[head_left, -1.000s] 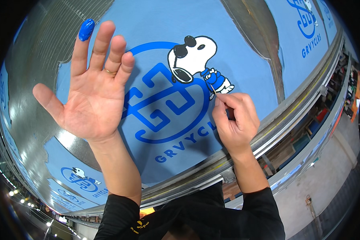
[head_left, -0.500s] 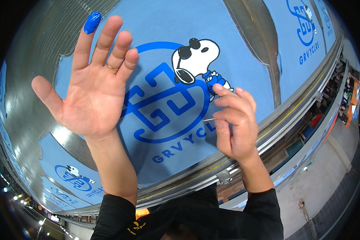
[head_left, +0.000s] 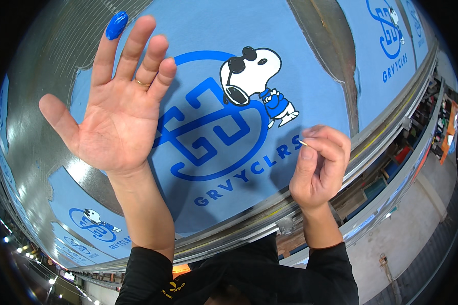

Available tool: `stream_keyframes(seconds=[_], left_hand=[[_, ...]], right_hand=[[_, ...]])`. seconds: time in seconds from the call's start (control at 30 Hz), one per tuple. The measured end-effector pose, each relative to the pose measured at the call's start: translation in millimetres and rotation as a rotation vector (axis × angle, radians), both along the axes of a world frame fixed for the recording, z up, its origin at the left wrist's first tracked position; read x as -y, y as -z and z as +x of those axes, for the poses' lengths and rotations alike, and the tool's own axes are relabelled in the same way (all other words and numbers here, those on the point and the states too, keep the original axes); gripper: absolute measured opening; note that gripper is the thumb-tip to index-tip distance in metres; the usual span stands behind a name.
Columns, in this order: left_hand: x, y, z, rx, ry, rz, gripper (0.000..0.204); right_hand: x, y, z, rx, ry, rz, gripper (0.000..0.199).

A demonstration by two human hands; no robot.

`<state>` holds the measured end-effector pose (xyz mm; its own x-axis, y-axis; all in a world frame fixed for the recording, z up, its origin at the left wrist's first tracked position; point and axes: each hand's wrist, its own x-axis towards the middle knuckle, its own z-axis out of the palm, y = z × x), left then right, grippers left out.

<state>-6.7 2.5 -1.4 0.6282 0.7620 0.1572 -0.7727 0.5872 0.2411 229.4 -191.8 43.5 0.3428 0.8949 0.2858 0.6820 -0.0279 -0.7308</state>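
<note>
My left hand (head_left: 119,114) is raised palm up with its fingers spread. A glossy blob of blue paint (head_left: 117,25) coats its index fingertip, and a thin ring sits on one finger. Below the hands lies a light blue fabric panel (head_left: 315,96), printed with a darker blue circular emblem, lettering and a white cartoon dog (head_left: 259,66) in sunglasses. Over the panel's near right edge, my right hand (head_left: 320,168) pinches a toothpick (head_left: 303,143) between thumb and fingers. Only a short piece of the toothpick shows; the rest is hidden by the fingers.
More printed light blue panels lie along the grey table (head_left: 336,56), at the far right (head_left: 364,30) and lower left (head_left: 61,193). A metal rail (head_left: 239,223) runs along the near edge. Beneath it at the right is a shelf (head_left: 376,183) with assorted items.
My right hand has moved right and toward me, away from the dog print, and its fingers have curled in around the toothpick. My left hand has barely shifted.
</note>
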Motion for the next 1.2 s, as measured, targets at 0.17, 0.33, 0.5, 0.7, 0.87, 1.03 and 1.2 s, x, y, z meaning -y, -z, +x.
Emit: stream_keyframes(seconds=[0.17, 0.33, 0.5, 0.7, 0.87, 1.03, 1.2], left_hand=[[1, -2, 3, -0.017, -0.014, -0.032, 0.099], [1, -1, 2, -0.027, -0.017, -0.033, 0.099], [-1, 0, 1, -0.025, 0.001, 0.002, 0.099], [0, 1, 3, -0.020, 0.006, 0.005, 0.099], [-1, 1, 1, -0.025, 0.002, 0.012, 0.100], [-1, 0, 1, -0.026, -0.008, -0.004, 0.100], [1, -2, 0, -0.034, -0.019, -0.038, 0.100]], right_hand=[[-7, 5, -8, -0.072, 0.016, -0.056, 0.017], [-3, 13, -12, -0.052, 0.035, -0.115, 0.016], [-13, 16, -4, 0.050, -0.114, 0.055, 0.020], [-19, 16, -7, -0.080, -0.379, 0.020, 0.019], [-31, 12, -7, 0.000, -0.435, 0.002, 0.025], [-35, 9, -5, 0.045, -0.452, -0.019, 0.025], [-38, 9, -5, 0.058, -0.440, -0.027, 0.024]])
